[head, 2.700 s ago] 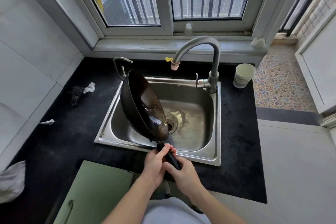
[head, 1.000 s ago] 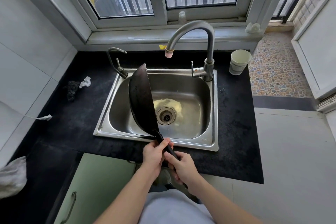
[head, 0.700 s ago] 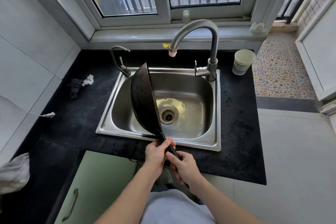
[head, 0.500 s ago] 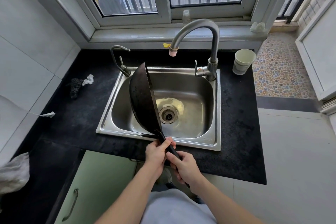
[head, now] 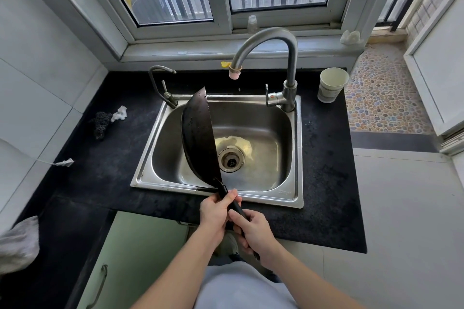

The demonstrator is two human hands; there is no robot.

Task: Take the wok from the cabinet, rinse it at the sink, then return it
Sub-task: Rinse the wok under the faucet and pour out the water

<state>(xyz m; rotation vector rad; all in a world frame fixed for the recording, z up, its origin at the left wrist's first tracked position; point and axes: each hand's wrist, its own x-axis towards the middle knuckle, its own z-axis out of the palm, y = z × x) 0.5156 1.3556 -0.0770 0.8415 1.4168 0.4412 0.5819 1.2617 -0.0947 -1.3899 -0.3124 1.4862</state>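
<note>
A black wok (head: 198, 138) stands on edge over the left half of the steel sink (head: 288, 193), its dark wet underside facing left and its hollow hidden from me. Both hands grip its black handle above the sink's front rim. My left hand (head: 217, 211) holds the handle nearer the pan. My right hand (head: 253, 231) holds the end of the handle. The tall curved tap (head: 288, 57) arches over the basin with no stream running. A pale green cabinet door (head: 130, 258) sits below the counter at the left.
A paper cup (head: 331, 85) stands on the black counter (head: 326, 183) right of the tap. A small second tap (head: 163, 85) rises at the sink's back left corner. A dark scourer (head: 101, 121) and white scraps lie on the left counter. A window sill runs behind.
The wok has turned from showing its hollow to standing nearly edge-on, and stays so over the last second. Both hands keep the same grip on the handle.
</note>
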